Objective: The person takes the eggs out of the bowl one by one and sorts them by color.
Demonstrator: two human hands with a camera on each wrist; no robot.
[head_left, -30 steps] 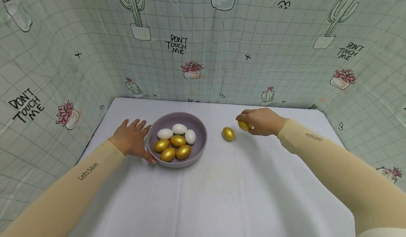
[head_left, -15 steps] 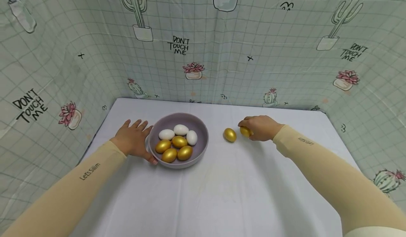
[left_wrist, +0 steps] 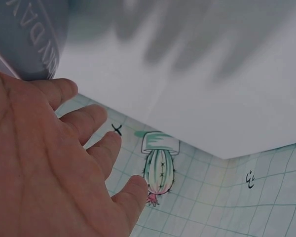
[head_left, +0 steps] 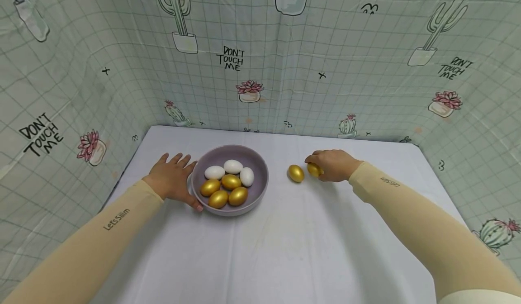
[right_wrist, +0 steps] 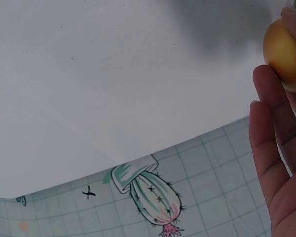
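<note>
The left hand (head_left: pixel 172 178), fingers spread, rests against the bowl (head_left: pixel 234 211), thumb by its near edge; the right hand (head_left: pixel 335 164) pinches one gold egg (head_left: pixel 314 169), just beside another gold egg (head_left: pixel 296 173) on the table (head_left: pixel 281 249). The bowl holds four gold eggs (head_left: pixel 231 182) and three white eggs (head_left: pixel 233 166).

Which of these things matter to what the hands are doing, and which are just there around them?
Seemingly part of the job:
Right hand, gripping a golden egg
Loose golden egg beside it
Left hand, touching the purple bowl
Three white eggs and four golden eggs, in the bowl

Just surroundings:
White-covered table
Cactus-print backdrop
</note>
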